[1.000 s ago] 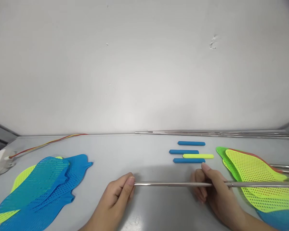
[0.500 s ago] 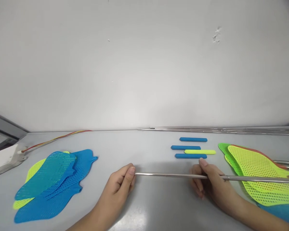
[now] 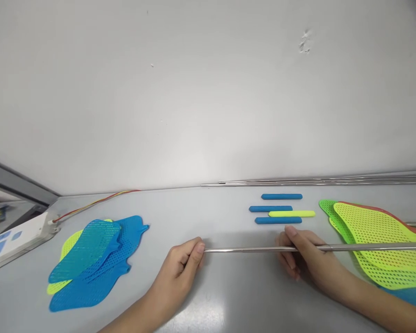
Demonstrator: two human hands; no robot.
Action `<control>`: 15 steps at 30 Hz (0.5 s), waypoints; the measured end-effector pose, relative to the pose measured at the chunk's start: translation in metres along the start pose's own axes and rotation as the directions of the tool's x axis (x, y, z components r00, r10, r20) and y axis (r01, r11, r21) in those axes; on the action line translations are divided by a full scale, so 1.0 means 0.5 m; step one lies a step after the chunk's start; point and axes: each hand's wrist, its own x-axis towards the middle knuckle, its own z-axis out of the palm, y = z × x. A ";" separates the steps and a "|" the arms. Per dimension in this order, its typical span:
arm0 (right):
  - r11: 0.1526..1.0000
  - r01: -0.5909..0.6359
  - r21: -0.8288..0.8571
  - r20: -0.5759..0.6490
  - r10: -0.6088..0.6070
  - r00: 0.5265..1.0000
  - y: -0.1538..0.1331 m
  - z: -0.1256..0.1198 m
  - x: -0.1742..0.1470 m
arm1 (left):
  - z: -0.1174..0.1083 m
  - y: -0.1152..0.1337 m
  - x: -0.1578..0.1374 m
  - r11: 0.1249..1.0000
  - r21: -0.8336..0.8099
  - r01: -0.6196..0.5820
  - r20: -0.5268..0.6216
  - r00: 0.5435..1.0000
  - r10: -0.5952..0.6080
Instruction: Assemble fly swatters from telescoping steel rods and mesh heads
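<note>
A thin telescopic metal rod (image 3: pixel 242 249) lies level across the front, its sections growing thicker toward the right edge. The fingers and thumb of my left hand (image 3: pixel 183 263) are closed around its left end, hiding the tip. Farther right, my right hand (image 3: pixel 307 254) has the rod between thumb and fingers; its fingers curl behind and below. Just beyond that hand lie three blue grip sleeves (image 3: pixel 278 220) and a yellow grip sleeve (image 3: pixel 291 213), pointed at their left ends.
Perforated blue and yellow fly swatter heads (image 3: pixel 90 289) overlap on the left. More swatter heads (image 3: pixel 377 231), yellow, green, red and blue, are stacked right, under the rod. Several metal rods (image 3: pixel 315 181) lie along the wall. A white box (image 3: pixel 21 238) with wires sits far left.
The view has shifted slightly, so the left pile and white box appear farther right. Both hands keep their hold on the rod, which now looks more level.
</note>
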 end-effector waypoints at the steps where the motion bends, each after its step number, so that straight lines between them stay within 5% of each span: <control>1: 1.000 0.002 -0.004 0.000 -0.002 1.000 -0.001 0.001 0.000 | 0.000 0.000 0.001 1.000 -0.003 0.003 0.000 1.000 -0.003; 15: 0.996 -0.005 0.092 -0.107 0.014 0.994 -0.004 0.008 0.013 | 0.008 0.004 0.007 1.000 0.004 -0.017 -0.057 0.998 0.017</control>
